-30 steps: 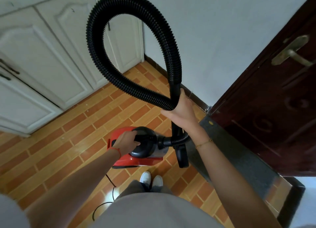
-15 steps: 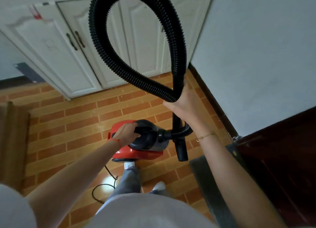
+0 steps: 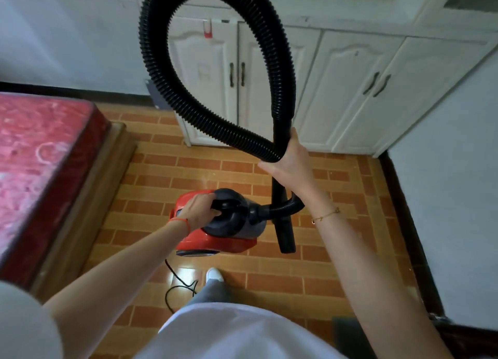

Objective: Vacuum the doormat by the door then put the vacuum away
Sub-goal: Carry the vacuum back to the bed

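A small red and black canister vacuum hangs above the tiled floor, carried by its black top handle in my left hand. My right hand grips the black ribbed hose together with the rigid wand, so the hose makes a tall loop in front of me. The wand's nozzle points down beside the vacuum. The power cord trails on the floor. A dark corner of the doormat shows at the bottom right, behind me.
White cupboards with dark handles stand straight ahead. A bed with a red mattress on a wooden frame fills the left side. A white wall with dark skirting runs along the right. My shoe is on the brick-pattern floor.
My view has swung left, away from the dark door and doormat toward the cupboards and bed. Both hands keep the same hold on the vacuum and hose while I step forward.
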